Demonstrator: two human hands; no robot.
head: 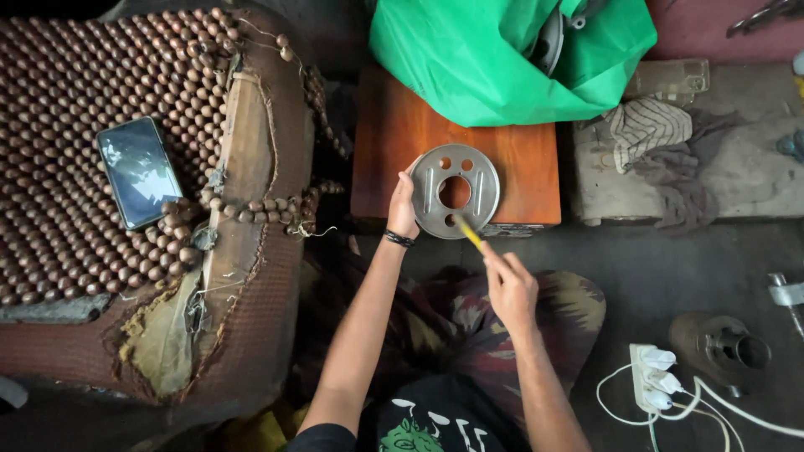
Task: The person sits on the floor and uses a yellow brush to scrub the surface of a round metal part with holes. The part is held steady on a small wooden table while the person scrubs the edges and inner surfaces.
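1. Landmark: the wooden board (pixel 394 142), orange-brown, lying ahead of the person's knees.
2. The metal disc (pixel 455 192) is held up over the near edge of the board, face toward the camera. It is round and grey, with a central hole, two smaller round holes and two straight slots.
3. The left hand (pixel 403 209) grasps the disc by its left rim, fingers wrapped behind and thumb at the edge.
4. The right hand (pixel 508 287), nearer the person than the board, is clenched around a thin yellow tool (pixel 469 233); its tip meets the disc's lower face beside a small hole.
5. Handling, judged: the disc looks rigid, fairly thin and moderately heavy for its size. Bare metal may be slick, so the rim gives the surest hold, or a finger hooked through the central hole.
6. On the far side of the board rests a green bag (pixel 469 67). To its left sits a beaded seat cushion (pixel 75 109) with a phone (pixel 139 172) on it.
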